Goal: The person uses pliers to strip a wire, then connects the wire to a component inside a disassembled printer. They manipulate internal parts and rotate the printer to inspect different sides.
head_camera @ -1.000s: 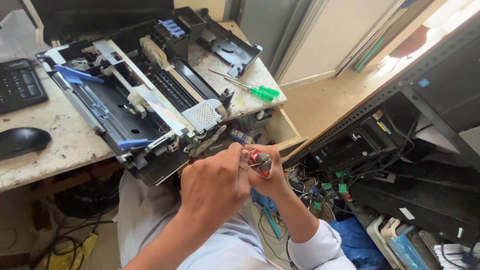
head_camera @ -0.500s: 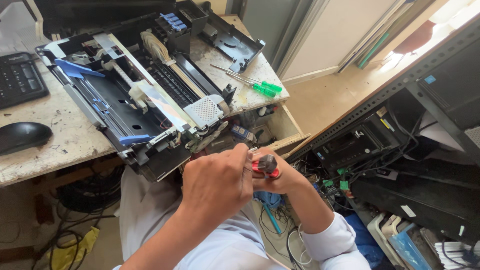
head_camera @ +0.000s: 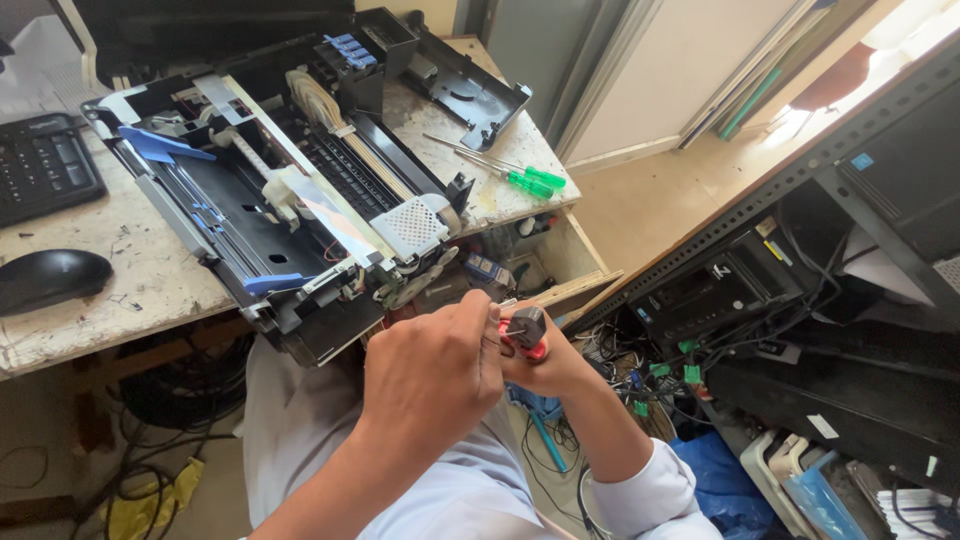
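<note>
Progress: opened black printer chassis (head_camera: 300, 210) lies stripped on the speckled stone worktop (head_camera: 150, 275), cover off; by the look of it, the work is mid-way, with one small part under attention and reassembly not done.
Left hand (head_camera: 435, 375): fingers curled narrow, pinching a thin metal tool tip against the part.
Right hand (head_camera: 550, 365): closed around a small grey-and-red part (head_camera: 527, 332), just beyond the left knuckles.
Part position: between both hands, touching them, below the chassis edge.
Nearby: two green-handled screwdrivers (head_camera: 525, 180) well beyond the hands; black computer mouse (head_camera: 50, 278) far to the left.
</note>
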